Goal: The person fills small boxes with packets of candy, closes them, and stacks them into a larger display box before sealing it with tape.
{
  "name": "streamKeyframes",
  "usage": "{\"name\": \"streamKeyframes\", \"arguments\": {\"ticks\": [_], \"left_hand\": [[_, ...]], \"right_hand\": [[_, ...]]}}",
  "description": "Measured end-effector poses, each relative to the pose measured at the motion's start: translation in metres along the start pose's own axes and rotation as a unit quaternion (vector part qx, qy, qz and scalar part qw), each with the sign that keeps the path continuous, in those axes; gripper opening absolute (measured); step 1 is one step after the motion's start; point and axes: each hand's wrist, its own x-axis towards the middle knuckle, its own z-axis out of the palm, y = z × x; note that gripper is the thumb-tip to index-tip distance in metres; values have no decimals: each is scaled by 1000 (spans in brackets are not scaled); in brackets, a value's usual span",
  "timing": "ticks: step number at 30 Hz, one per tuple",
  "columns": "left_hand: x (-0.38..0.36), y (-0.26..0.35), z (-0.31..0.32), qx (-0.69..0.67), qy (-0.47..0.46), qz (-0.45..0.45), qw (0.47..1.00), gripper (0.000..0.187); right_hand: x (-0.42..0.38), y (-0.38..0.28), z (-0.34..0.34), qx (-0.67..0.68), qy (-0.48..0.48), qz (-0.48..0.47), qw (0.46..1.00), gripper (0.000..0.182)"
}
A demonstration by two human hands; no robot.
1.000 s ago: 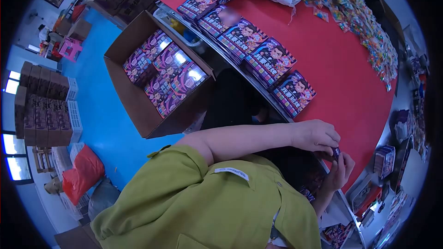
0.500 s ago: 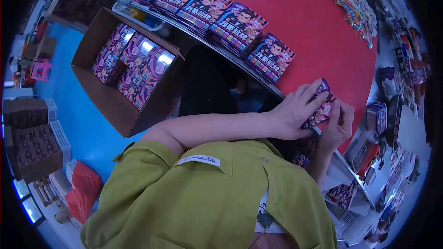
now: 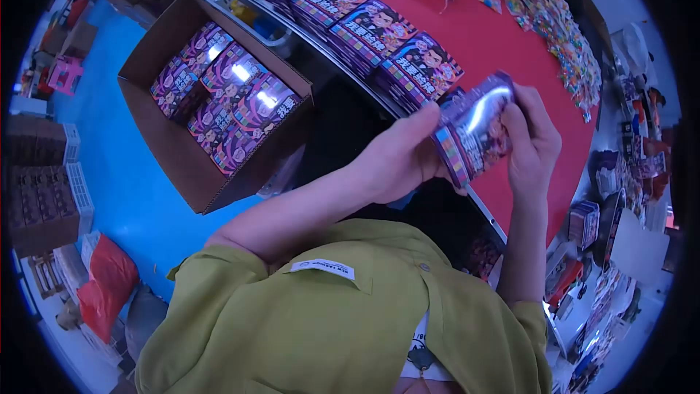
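Note:
A glossy purple box (image 3: pixel 474 131) with cartoon print is held up between both my hands, tilted, above the table's near edge. My left hand (image 3: pixel 408 149) grips its left side, thumb near the top corner. The fingers of my right hand (image 3: pixel 531 131) wrap the right side and press on its face. Just beyond, a row of stacked flat purple packs (image 3: pixel 372 28) with the same kind of print runs along the table edge. The nearest stack is partly hidden behind the held box and my left hand.
An open cardboard box (image 3: pixel 164 153) at the left holds several shiny purple boxes (image 3: pixel 240 113). Small colourful wrapped pieces (image 3: pixel 543 18) are heaped along the far side of the red table (image 3: pixel 503 44). Stacked cartons (image 3: pixel 40 197) and a red bag (image 3: pixel 108 284) are on the far left.
Both hands have come up from the table's near edge and now hold the glossy purple box tilted toward me. My left hand has moved left. The view has shifted slightly.

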Motion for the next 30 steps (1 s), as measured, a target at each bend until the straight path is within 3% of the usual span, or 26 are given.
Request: {"name": "streamKeyframes", "arguments": {"ticks": [3,4,7,9,11,13,16,18,20,21,22,23,26,28,30], "left_hand": [[-8,34,-2,46,42,114,992,67],[-10,44,-7,44,32,160,986,56],[-21,81,-29,222,235,198,926,39],[-19,105,-45,281,248,213,902,39],[-11,120,-57,280,267,221,895,37],[-6,133,-66,321,328,200,866,34],[4,151,-73,357,381,126,843,35],[8,156,-80,379,399,112,827,35],[10,156,-85,400,410,114,812,36],[10,156,-87,400,408,107,814,36],[10,158,-90,400,420,125,805,36],[9,157,-92,398,432,141,797,36],[6,149,-96,434,424,156,780,41],[1,135,-99,432,425,157,780,43],[-12,117,-95,429,389,223,784,44]], "right_hand": [[54,0,44,14,-49,-21,998,26],[69,4,61,51,-72,-1,996,26],[113,15,103,94,-100,37,990,29],[144,29,126,57,-99,24,993,30],[170,42,145,110,-148,19,983,31],[183,50,156,82,-138,-3,987,30],[197,68,167,-17,-96,0,995,30],[210,80,170,-138,-113,-16,984,31],[217,92,173,-171,-125,0,977,32],[219,98,175,-184,-117,-59,974,33],[218,105,175,-197,-110,-118,967,33],[214,98,169,-174,-126,-97,972,33],[200,85,131,-238,-80,-196,948,34],[170,97,92,-240,-71,-148,957,33],[148,105,44,-232,-58,-94,967,32]]}}
